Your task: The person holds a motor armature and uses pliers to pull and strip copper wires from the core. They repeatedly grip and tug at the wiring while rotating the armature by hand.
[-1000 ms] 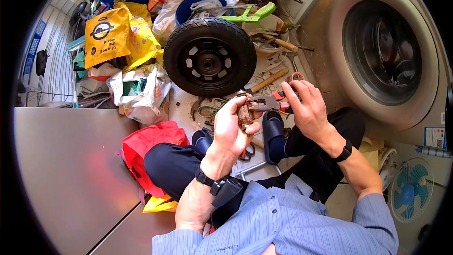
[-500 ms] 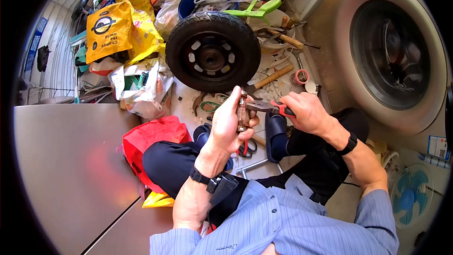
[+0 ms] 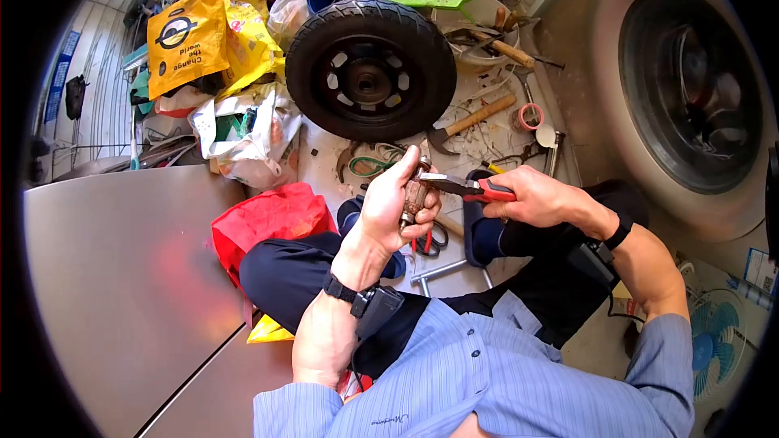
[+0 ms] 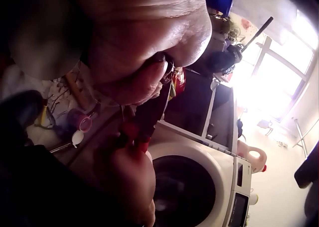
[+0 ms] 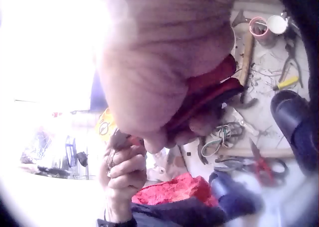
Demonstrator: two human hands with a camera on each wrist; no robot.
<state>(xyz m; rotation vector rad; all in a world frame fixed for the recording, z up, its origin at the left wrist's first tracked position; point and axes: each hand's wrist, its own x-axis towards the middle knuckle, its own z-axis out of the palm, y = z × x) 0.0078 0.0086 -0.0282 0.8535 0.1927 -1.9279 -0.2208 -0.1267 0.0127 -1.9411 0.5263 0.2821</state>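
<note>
My left hand [image 3: 380,209] grips a rusty, brownish cylindrical metal part [image 3: 415,196] with narrower ends, its thumb along one side and its fingers curled round the other. Red-and-black-handled pliers [image 3: 492,191] are in my right hand [image 3: 535,197], fingers wrapped round the handles. The pliers' dark nose reaches the upper side of the metal part, right by the left fingertips. In the right wrist view, the right hand [image 5: 164,72] covers most of the handles, and the left hand [image 5: 125,170] shows beyond it. The left hand [image 4: 144,43] hides most of the part in the left wrist view.
A wheel with a black tyre [image 3: 438,73] stands ahead of the hands. Near it on the littered floor lie a hammer [image 3: 483,115], a pink tape roll [image 3: 531,117] and scissors [image 5: 263,170]. The washing machine [image 3: 596,97] is at right; a red bag [image 3: 272,223] lies at left.
The right hand has gone from loosely spread fingers near the pliers to a full grip on their handles. The metal part has tilted slightly in the left hand, and the head view has shifted.
</note>
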